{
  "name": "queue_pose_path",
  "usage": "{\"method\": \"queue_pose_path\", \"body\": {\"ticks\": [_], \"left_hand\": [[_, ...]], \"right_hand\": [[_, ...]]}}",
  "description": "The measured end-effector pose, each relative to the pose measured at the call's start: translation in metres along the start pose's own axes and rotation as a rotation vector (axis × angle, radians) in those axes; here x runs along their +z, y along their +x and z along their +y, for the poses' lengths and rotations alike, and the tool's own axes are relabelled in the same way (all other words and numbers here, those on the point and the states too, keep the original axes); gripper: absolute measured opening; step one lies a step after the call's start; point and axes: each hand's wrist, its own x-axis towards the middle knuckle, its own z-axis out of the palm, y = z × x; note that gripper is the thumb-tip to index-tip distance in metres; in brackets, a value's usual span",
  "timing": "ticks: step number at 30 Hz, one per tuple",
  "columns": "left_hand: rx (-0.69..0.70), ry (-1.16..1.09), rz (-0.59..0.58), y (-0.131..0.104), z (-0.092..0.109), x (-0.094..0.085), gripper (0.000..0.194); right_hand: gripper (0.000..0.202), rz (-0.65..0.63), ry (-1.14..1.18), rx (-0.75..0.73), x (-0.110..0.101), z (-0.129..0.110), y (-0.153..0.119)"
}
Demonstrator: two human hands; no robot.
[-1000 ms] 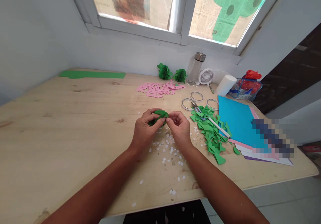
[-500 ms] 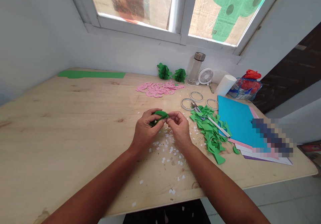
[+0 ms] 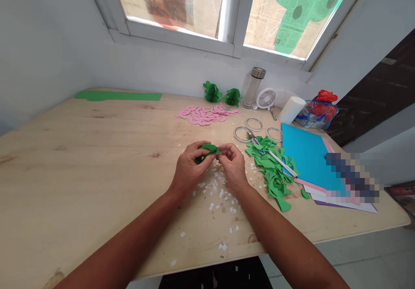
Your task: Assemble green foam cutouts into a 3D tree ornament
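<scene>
Over the middle of the table, my left hand [image 3: 189,163] is closed round a layered green paper piece [image 3: 210,147], its thumb and fingers pinching it. My right hand [image 3: 232,166] has its fingertips pinched at the right edge of that same paper. Part of the piece is hidden behind the left fingers. Small white paper bits [image 3: 221,192] lie scattered on the wood below both hands. Right of my right hand spreads a heap of green paper scraps [image 3: 275,176], with scissors [image 3: 253,138] and a white pen [image 3: 281,163] on it.
Pink paper cutouts [image 3: 204,115] lie farther back, before two green paper shapes [image 3: 212,92]. A glass bottle [image 3: 253,89], small fan [image 3: 266,98] and white roll [image 3: 292,109] stand along the wall. Tape rings [image 3: 253,125] and blue paper [image 3: 304,155] are at right, a green strip [image 3: 123,95] back left.
Both hands stay in nearly the same spot. The green paper and the left fingers have shifted very slightly to the right.
</scene>
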Motion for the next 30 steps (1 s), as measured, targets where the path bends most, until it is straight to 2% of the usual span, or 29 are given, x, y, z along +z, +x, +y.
{"method": "queue_pose_path", "body": {"ticks": [11, 14, 19, 30], "left_hand": [[-0.013, -0.005, 0.004, 0.0, 0.001, 0.0, 0.014], [-0.045, -0.037, 0.028, 0.001, 0.001, -0.001, 0.015], [-0.066, -0.088, 0.042, 0.002, 0.001, -0.002, 0.015], [-0.067, -0.093, 0.026, 0.001, 0.003, -0.001, 0.02]], "right_hand": [[0.017, 0.011, 0.016, 0.007, 0.0, -0.002, -0.002], [0.016, 0.002, -0.036, -0.051, 0.0, -0.002, -0.003], [0.008, -0.037, -0.254, -0.191, -0.001, -0.008, -0.007], [0.006, -0.002, -0.484, -0.359, -0.004, -0.008, -0.008]]}}
